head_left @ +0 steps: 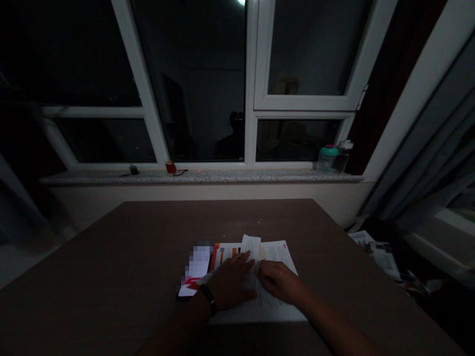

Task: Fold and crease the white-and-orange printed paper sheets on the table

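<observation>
Surface (92, 277): brown, beneath the printed sheet
Printed sheet (286, 257): flat, under both hands
Phone (200, 259): lit, at the printed sheet's left edge
Left grip (230, 279): over the printed sheet's middle, palm down, fingers slightly apart
Right grip (278, 281): over the printed sheet's right half, fingers curled together; cannot tell whether they pinch paper
Paper strip (251, 243): seems best flattened with left steady, right smoothing evenly; lies on the printed sheet, under left fingers, beside right knuckles
</observation>
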`<move>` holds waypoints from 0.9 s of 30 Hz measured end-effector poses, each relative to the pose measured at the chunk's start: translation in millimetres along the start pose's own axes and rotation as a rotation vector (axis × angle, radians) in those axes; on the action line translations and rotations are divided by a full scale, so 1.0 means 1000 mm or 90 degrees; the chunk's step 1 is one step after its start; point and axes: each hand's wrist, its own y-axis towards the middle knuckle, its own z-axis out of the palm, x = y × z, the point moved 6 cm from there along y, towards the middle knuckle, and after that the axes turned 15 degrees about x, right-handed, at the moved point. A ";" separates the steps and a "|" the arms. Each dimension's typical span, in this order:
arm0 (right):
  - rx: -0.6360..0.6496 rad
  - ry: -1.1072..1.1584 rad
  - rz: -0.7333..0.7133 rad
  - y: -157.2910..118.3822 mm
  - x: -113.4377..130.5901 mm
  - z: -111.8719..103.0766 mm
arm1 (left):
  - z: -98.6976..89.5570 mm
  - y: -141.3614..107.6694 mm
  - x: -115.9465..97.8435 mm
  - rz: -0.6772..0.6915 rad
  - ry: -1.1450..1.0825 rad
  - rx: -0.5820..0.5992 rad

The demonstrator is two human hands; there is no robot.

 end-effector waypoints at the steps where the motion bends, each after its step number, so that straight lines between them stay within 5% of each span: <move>1: 0.003 0.001 -0.001 0.000 0.001 0.000 | -0.001 0.000 -0.001 0.000 0.001 0.002; 8: -0.041 0.024 0.058 0.004 -0.004 -0.004 | -0.001 0.000 0.003 -0.022 0.006 -0.002; 16: 0.019 0.018 0.001 0.003 0.000 0.004 | 0.004 0.003 0.007 -0.025 0.005 -0.007; 23: -0.061 -0.030 0.031 0.013 -0.007 -0.003 | 0.001 0.001 0.005 -0.037 -0.001 -0.005; 27: -0.020 -0.019 0.010 0.010 -0.005 0.000 | -0.001 0.000 0.003 -0.038 -0.004 0.002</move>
